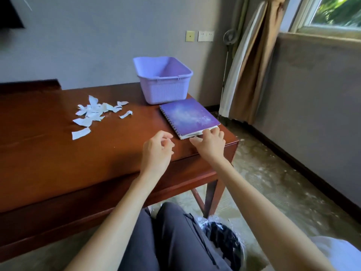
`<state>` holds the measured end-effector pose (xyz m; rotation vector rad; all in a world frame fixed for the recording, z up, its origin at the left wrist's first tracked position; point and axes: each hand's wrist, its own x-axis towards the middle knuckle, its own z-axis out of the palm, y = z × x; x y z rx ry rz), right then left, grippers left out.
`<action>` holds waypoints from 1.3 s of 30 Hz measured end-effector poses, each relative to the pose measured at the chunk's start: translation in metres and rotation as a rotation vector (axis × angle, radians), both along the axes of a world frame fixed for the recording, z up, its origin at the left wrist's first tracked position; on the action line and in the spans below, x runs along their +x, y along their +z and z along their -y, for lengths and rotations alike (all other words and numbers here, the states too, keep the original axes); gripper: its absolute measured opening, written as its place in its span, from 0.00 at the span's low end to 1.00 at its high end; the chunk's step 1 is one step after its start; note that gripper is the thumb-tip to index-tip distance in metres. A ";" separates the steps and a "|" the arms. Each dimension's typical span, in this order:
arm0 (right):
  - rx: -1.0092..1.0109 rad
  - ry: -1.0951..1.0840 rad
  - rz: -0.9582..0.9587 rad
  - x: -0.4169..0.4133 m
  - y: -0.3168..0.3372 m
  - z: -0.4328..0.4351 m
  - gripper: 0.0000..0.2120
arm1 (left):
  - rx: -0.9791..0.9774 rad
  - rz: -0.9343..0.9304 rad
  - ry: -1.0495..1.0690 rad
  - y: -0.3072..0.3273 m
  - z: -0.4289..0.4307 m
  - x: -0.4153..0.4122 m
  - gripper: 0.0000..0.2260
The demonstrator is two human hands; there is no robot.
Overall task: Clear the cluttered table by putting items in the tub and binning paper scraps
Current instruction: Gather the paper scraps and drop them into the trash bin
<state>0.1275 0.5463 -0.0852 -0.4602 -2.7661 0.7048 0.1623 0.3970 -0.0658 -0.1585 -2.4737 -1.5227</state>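
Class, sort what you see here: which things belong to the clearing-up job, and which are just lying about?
Belongs to the job: paper scraps, notebook touched at its near edge by the right hand, purple tub, lined bin, table.
Just there: curtain, wall sockets, window.

A person is reaching both bare arms forward toward a purple spiral notebook (188, 116). The right hand (212, 143) is lying palm-down at the notebook's near edge, its bent fingertips (214, 132) touching that edge and its thumb stretching sideways just in front of it. The left hand (157, 149) is hovering just left of the notebook's near corner, fingers loosely curling toward the thumb and holding nothing. The right forearm (254, 192) is angling in from the notebook's near right, the left forearm (117, 208) from its near left.
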 end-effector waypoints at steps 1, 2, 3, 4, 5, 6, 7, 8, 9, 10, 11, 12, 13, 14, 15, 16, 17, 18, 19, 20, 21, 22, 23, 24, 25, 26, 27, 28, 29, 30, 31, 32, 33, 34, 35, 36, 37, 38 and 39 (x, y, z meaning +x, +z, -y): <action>0.014 -0.010 0.024 -0.004 -0.001 0.001 0.21 | -0.005 0.002 0.009 0.002 0.006 -0.002 0.10; 0.014 -0.020 0.031 -0.007 -0.002 0.002 0.19 | -0.009 0.004 0.016 0.004 0.011 -0.003 0.10; 0.009 -0.029 0.034 -0.009 -0.002 0.003 0.18 | -0.012 0.009 0.025 0.005 0.016 -0.005 0.10; 0.001 -0.032 0.035 -0.011 -0.002 0.005 0.16 | -0.015 0.017 0.035 0.006 0.021 -0.007 0.10; -0.011 -0.028 0.034 -0.012 -0.001 0.007 0.14 | -0.020 0.026 0.045 0.007 0.025 -0.009 0.10; -0.029 -0.024 0.024 -0.013 -0.001 0.009 0.13 | -0.026 0.031 0.052 0.008 0.028 -0.011 0.11; -0.054 -0.026 0.011 -0.014 0.000 0.010 0.13 | -0.032 0.032 0.058 0.008 0.030 -0.013 0.11; -0.076 -0.036 0.000 -0.013 0.001 0.011 0.15 | -0.039 0.033 0.061 0.008 0.032 -0.015 0.11; -0.079 -0.054 -0.006 -0.012 0.001 0.010 0.17 | -0.043 0.034 0.064 0.007 0.033 -0.017 0.11; -0.060 -0.077 -0.002 -0.010 0.001 0.009 0.20 | -0.044 0.037 0.066 0.007 0.034 -0.018 0.11; -0.031 -0.098 0.008 -0.010 0.000 0.007 0.23 | -0.044 0.039 0.065 0.006 0.033 -0.020 0.11; -0.005 -0.109 0.018 -0.010 -0.001 0.004 0.24 | -0.044 0.041 0.061 0.005 0.032 -0.021 0.11; 0.011 -0.109 0.026 -0.011 -0.002 0.002 0.24 | -0.044 0.044 0.057 0.004 0.030 -0.022 0.11; 0.015 -0.102 0.028 -0.012 -0.003 0.001 0.22 | -0.044 0.047 0.050 0.003 0.028 -0.023 0.11; 0.007 -0.092 0.029 -0.013 -0.004 0.001 0.21 | -0.044 0.049 0.043 0.003 0.025 -0.024 0.11; -0.012 -0.086 0.031 -0.013 -0.004 0.001 0.21 | -0.045 0.052 0.034 0.002 0.021 -0.024 0.11; -0.034 -0.084 0.030 -0.013 -0.005 0.002 0.20 | -0.045 0.054 0.025 0.001 0.018 -0.025 0.11; -0.050 -0.077 0.024 -0.013 -0.005 0.003 0.18 | -0.044 0.054 0.016 0.000 0.015 -0.025 0.11; -0.062 -0.065 0.010 -0.012 -0.004 0.003 0.16 | -0.047 0.053 0.008 0.000 0.011 -0.026 0.10; -0.080 -0.048 -0.008 -0.010 -0.005 0.004 0.13 | -0.050 0.054 0.001 -0.001 0.009 -0.026 0.10; -0.109 -0.030 -0.029 -0.009 -0.005 0.004 0.12 | -0.054 0.056 -0.005 -0.001 0.006 -0.027 0.10; -0.150 -0.012 -0.057 -0.007 -0.005 0.005 0.11 | -0.055 0.058 -0.012 -0.001 0.005 -0.027 0.10; -0.197 0.003 -0.090 -0.006 -0.005 0.006 0.11 | -0.054 0.060 -0.018 0.000 0.004 -0.028 0.10; -0.240 0.016 -0.129 -0.005 -0.004 0.008 0.11 | -0.050 0.061 -0.017 0.001 0.005 -0.029 0.10; -0.279 0.032 -0.162 -0.004 -0.002 0.012 0.11 | -0.043 0.061 -0.008 0.003 0.007 -0.031 0.10; -0.314 0.057 -0.192 -0.005 0.000 0.017 0.12 | -0.034 0.058 0.008 0.006 0.010 -0.033 0.10; -0.339 0.092 -0.215 -0.007 0.002 0.024 0.12 | -0.024 0.052 0.033 0.009 0.016 -0.036 0.10; -0.349 0.137 -0.229 -0.011 0.004 0.033 0.13 | -0.031 0.047 0.069 0.011 0.022 -0.039 0.10; -0.346 0.188 -0.237 -0.016 0.006 0.044 0.13 | -0.059 0.038 0.116 0.014 0.030 -0.042 0.10; -0.335 0.244 -0.234 -0.022 0.008 0.056 0.13 | -0.105 0.033 0.174 0.015 0.040 -0.046 0.10; -0.319 0.304 -0.222 -0.029 0.010 0.068 0.13 | -0.161 0.031 0.240 0.015 0.051 -0.050 0.10; -0.298 0.371 -0.197 -0.036 0.013 0.082 0.14 | -0.219 0.030 0.307 0.015 0.063 -0.054 0.11; -0.275 0.439 -0.167 -0.044 0.014 0.095 0.13 | -0.282 0.032 0.368 0.013 0.076 -0.059 0.12; -0.256 0.503 -0.139 -0.053 0.016 0.108 0.12 | -0.361 0.045 0.420 0.011 0.090 -0.065 0.15; -0.244 0.551 -0.114 -0.063 0.016 0.119 0.12 | -0.461 0.072 0.459 0.008 0.104 -0.071 0.18; -0.240 0.578 -0.095 -0.074 0.016 0.129 0.12 | -0.568 0.119 0.480 0.004 0.117 -0.079 0.22; -0.234 0.587 -0.078 -0.085 0.015 0.137 0.12 | -0.657 0.178 0.487 -0.001 0.129 -0.086 0.25; -0.217 0.588 -0.056 -0.096 0.012 0.144 0.12 | -0.722 0.235 0.484 -0.006 0.140 -0.093 0.28; -0.190 0.584 -0.030 -0.107 0.009 0.150 0.11 | -0.766 0.281 0.481 -0.011 0.150 -0.101 0.30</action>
